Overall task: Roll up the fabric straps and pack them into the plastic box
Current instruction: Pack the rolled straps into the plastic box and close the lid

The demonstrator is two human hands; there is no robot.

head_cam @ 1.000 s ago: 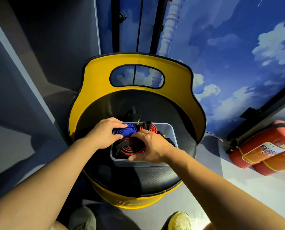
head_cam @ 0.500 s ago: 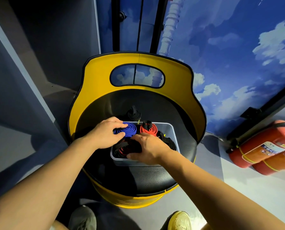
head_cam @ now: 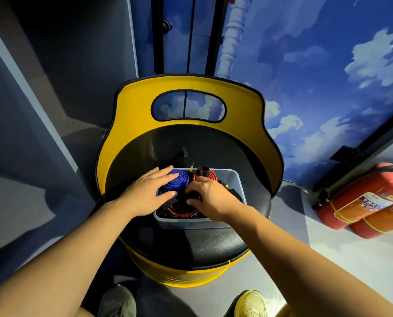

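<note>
- The plastic box point(head_cam: 240, 179) sits on the black seat point(head_cam: 213, 243) of a yellow barrel chair point(head_cam: 131, 115), and rolled straps fill it.
- The blue roll point(head_cam: 177, 180) lies in the box's far-left corner, directly under the left hand's fingers.
- The left hand point(head_cam: 146, 193) reaches in from the left, palm down, fingers straight and spread flat across the blue roll, thumb alongside its near edge; nothing is gripped.
- A red roll point(head_cam: 208, 176) stands in the far middle of the box, just beyond the right hand's fingertips.
- The red-and-black coil point(head_cam: 179, 208) lies in the near part of the box, below and between both hands.
- The right hand point(head_cam: 210, 197) comes in from the right, knuckles up, fingers curled down and pinching the black strap end of that coil.
- A black roll point(head_cam: 185, 157) rests on the seat just behind the box.
- Both forearms extend from the bottom corners toward the box.
- Two red fire extinguishers point(head_cam: 362, 202) lie on the floor at the right.
</note>
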